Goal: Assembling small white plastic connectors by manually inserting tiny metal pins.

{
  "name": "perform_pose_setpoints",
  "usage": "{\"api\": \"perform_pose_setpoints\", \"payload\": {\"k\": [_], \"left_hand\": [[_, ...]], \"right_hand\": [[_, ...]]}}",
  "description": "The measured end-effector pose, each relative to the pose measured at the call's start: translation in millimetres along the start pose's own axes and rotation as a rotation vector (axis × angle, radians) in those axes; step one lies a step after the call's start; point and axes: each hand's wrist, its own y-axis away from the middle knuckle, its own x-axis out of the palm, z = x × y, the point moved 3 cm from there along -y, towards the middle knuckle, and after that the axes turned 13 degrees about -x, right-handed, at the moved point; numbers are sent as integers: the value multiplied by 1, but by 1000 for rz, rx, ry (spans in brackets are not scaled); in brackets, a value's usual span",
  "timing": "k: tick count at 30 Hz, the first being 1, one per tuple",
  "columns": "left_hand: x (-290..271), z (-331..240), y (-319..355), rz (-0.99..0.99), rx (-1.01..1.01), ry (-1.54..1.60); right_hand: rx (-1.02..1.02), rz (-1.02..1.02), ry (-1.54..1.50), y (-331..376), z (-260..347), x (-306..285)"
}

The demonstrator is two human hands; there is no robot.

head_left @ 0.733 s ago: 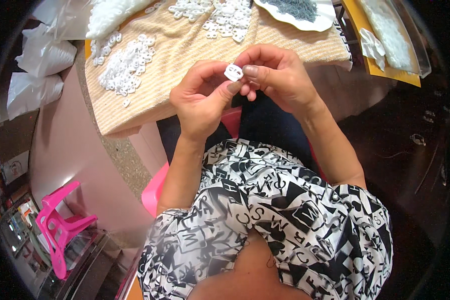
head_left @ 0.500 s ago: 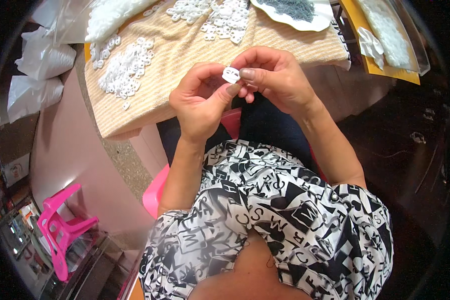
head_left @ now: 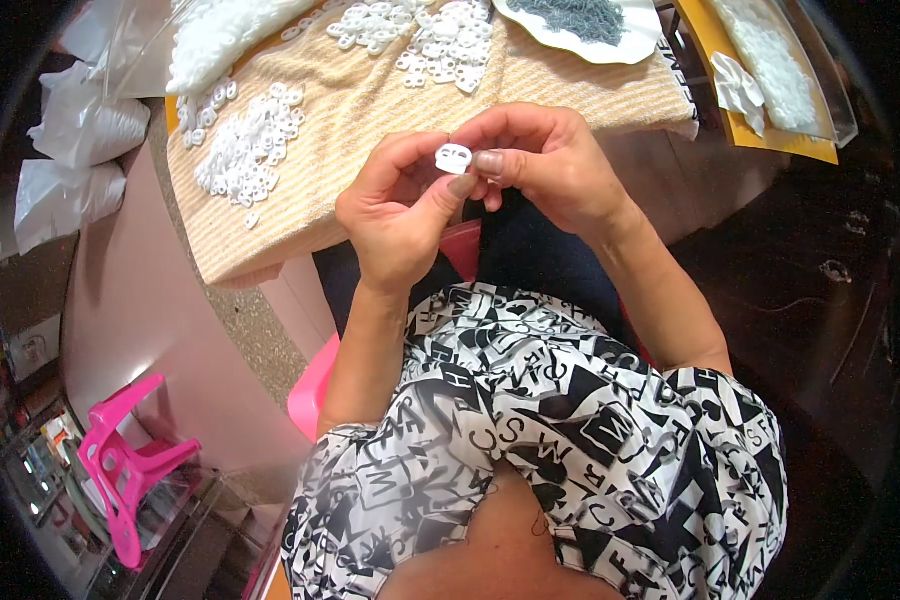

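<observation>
A small white two-hole plastic piece [head_left: 454,157], shaped like a cord lock, is held up between my hands just off the table's near edge. My left hand [head_left: 398,205] pinches it from the left, with the thumb below. From the right, my right hand [head_left: 560,165] has its thumb tip against the piece, its other fingers curled behind. Anything smaller at the fingertips is hidden. Beyond my hands, loose white plastic pieces lie in piles: one at the left [head_left: 245,145], others at the back [head_left: 450,45].
A striped yellow towel [head_left: 320,185] covers the table. A white scalloped plate [head_left: 630,48] holds a heap of small grey parts that look like springs. Clear bags of white pieces [head_left: 220,35] lie at the back left and far right [head_left: 775,75]. A pink stool [head_left: 135,460] stands lower left.
The white plastic piece has turned so its two holes face up toward me more. Both hands keep their pinch and have shifted only slightly.
</observation>
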Motion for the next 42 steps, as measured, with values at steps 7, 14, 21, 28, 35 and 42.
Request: {"api": "perform_pose_setpoints", "payload": {"k": [7,14,21,28,35,42], "left_hand": [[-1,3,-3,-16,13,-34],[-4,-4,2,-17,-38,95],[-46,-41,-24,-338,150,-65],[-94,-74,-41,-396,277,41],[-156,-71,-80,-634,176,-313],[-239,-65,-113,-789,-162,-861]], "right_hand": [[-7,4,67,0,2,0],[55,14,74,-4,-1,5],[22,-58,48,0,6,-6],[66,-27,36,-2,6,-1],[61,-96,11,-2,14,-9],[33,-53,-42,-5,11,-9]]}}
